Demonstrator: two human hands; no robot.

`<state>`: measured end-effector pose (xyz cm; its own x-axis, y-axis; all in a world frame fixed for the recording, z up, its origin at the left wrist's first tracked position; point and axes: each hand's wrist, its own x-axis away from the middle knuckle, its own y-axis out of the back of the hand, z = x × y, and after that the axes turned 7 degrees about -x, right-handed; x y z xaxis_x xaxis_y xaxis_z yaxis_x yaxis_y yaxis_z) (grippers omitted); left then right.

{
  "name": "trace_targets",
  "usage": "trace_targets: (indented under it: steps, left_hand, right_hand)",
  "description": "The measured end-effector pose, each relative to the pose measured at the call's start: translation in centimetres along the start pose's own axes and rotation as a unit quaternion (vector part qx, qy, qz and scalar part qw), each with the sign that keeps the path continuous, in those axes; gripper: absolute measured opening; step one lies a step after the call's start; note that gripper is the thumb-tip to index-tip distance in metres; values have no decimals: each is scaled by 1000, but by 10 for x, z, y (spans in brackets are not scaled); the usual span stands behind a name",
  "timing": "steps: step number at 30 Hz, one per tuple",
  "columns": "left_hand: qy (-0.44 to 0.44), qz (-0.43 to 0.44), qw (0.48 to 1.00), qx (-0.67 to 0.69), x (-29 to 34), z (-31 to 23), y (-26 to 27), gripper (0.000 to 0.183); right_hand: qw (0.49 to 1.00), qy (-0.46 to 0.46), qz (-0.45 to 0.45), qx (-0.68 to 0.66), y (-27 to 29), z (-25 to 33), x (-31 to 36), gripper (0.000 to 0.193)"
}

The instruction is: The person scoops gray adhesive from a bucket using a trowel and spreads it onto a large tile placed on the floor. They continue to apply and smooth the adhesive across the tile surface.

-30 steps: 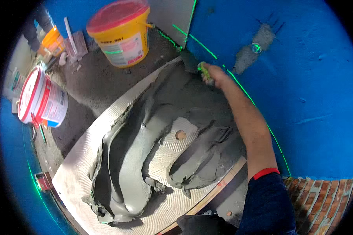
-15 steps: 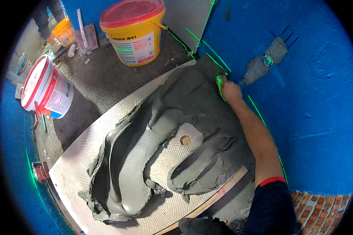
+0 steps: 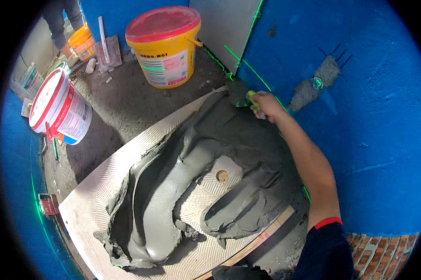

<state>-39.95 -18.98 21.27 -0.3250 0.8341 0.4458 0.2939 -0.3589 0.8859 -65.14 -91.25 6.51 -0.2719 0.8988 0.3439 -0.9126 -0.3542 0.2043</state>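
Head view: a cream, ridged, slab-like panel [image 3: 103,186] is taken as the landmark. A thick, wet, dark-grey mortar layer [image 3: 166,196] is borne on it, heaped toward the panel's left side and smeared thinner toward its far end. Bare ridges are left around the round hole [image 3: 222,176] near the panel's middle.

The step in hand is judged to be spreading. For good work, the blade should be laid at a shallow angle, even pressure kept, and mortar drawn from the heap toward the bare ridges and out to the panel's edges. At the far end, care is advised so that the smooth blue painted wall [image 3: 359,140] beside the panel is not smeared.

The yellow-green-handled trowel [image 3: 252,99] is gripped in the right hand [image 3: 269,106], fingers closed round the handle, at the panel's far end, on the wall side. The blade appears to point away from the wrist, though it is poorly told from the dark mortar there. The mortar lies below the grip, mostly on the panel's near side of it. The left hand is not seen; its grip cannot be told.
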Motion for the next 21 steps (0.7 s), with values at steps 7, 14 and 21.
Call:
trace_targets:
  steps: [7,14,21]
  left_hand:
    - [27,80,996,20,-14,-9,11,44]
    - [-8,68,998,12,-13,-1,2,47]
    - [49,163,982,81,-39,-28,36,43]
  right_hand:
    - [988,-56,24,-140,-100,-28,-45,18]
    - [951,-105,166,-240,-158,-24,-17,22]
    - [960,-51,204,-183,-104,-4,40,29]
